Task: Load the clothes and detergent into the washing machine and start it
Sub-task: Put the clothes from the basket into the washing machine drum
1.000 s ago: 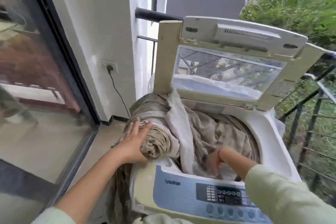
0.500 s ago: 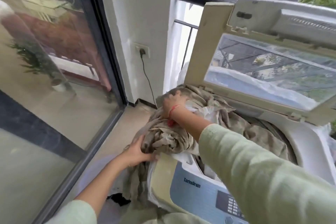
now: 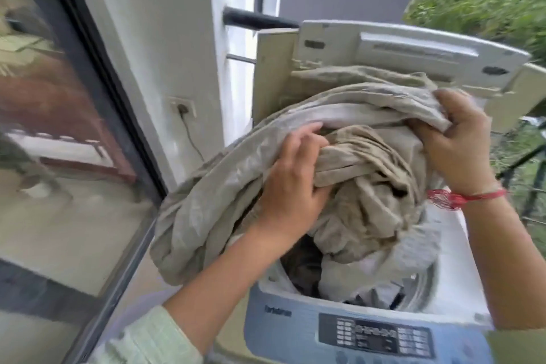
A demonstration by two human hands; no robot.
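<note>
A top-loading washing machine (image 3: 469,289) stands with its lid (image 3: 399,50) raised upright. A large beige cloth (image 3: 224,183) is bunched above the drum opening, part of it hanging over the machine's left side. My left hand (image 3: 292,183) grips the bundle from the front left. My right hand (image 3: 461,142), with a red thread on the wrist, clutches the cloth's upper right fold. More fabric lies down inside the drum (image 3: 369,284). The blue control panel (image 3: 375,334) faces me at the front. No detergent is in view.
A glass sliding door (image 3: 59,156) runs along the left. A wall socket (image 3: 183,106) with a plugged cable sits on the white wall behind the machine. A dark railing (image 3: 254,19) and greenery lie beyond to the right.
Both hands have gathered the cloth off the machine's left edge and lifted it over the drum; my right hand moved from the left side to the upper right.
</note>
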